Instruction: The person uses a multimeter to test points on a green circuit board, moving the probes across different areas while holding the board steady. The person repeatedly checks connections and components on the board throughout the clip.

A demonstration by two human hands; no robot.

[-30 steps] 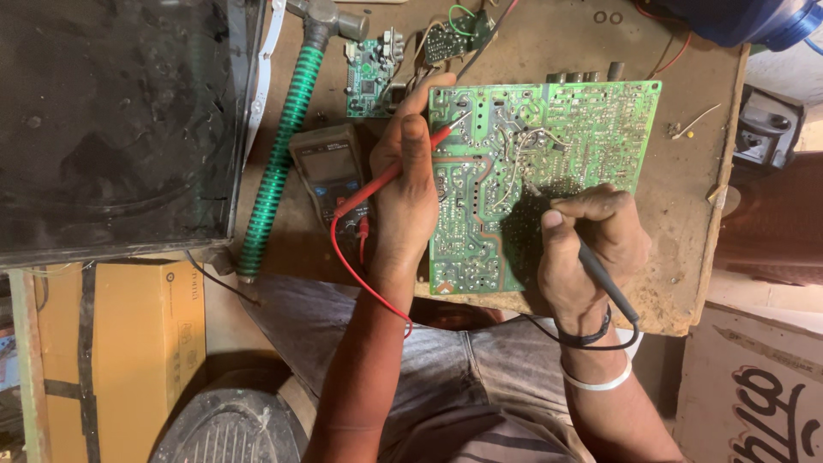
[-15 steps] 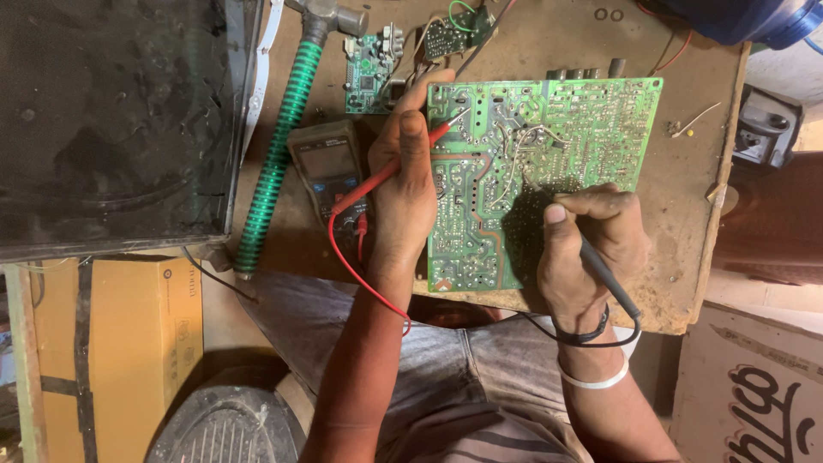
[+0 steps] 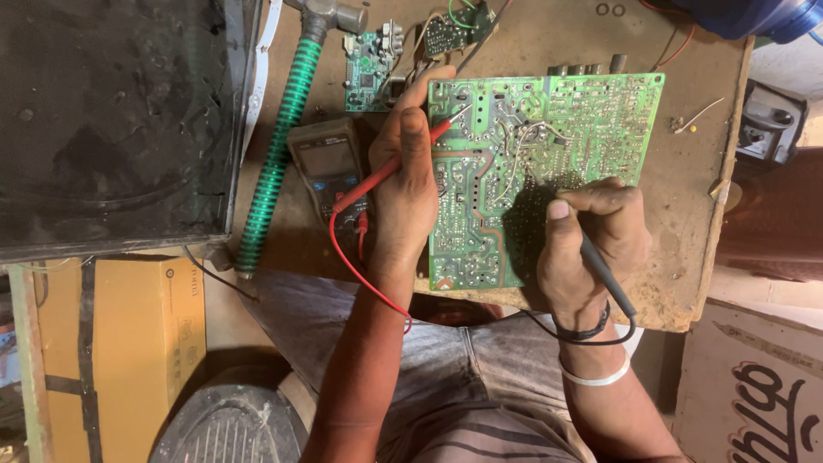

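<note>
At nine o'clock of the view lies a dark glass panel [image 3: 111,120], and just past its right edge a hammer with a green ribbed handle [image 3: 279,146] runs from twelve down toward seven o'clock on the wooden board [image 3: 686,197]. Next comes a grey multimeter [image 3: 330,167], lying flat, with a small green circuit board [image 3: 369,73] at its one o'clock. The left hand [image 3: 407,184] rests partly over the meter's right side, fingers closed narrowly around a red probe [image 3: 403,163] whose tip points toward two o'clock and meets the upper left area of the large green circuit board [image 3: 531,171]; a red lead loops down from it toward six o'clock. That board lies solder side up at the centre of the work surface. At its five o'clock corner the right hand [image 3: 591,244] pinches a black probe [image 3: 604,274], fingers curled tight, its tip hidden behind the thumb, against the board's middle.
</note>
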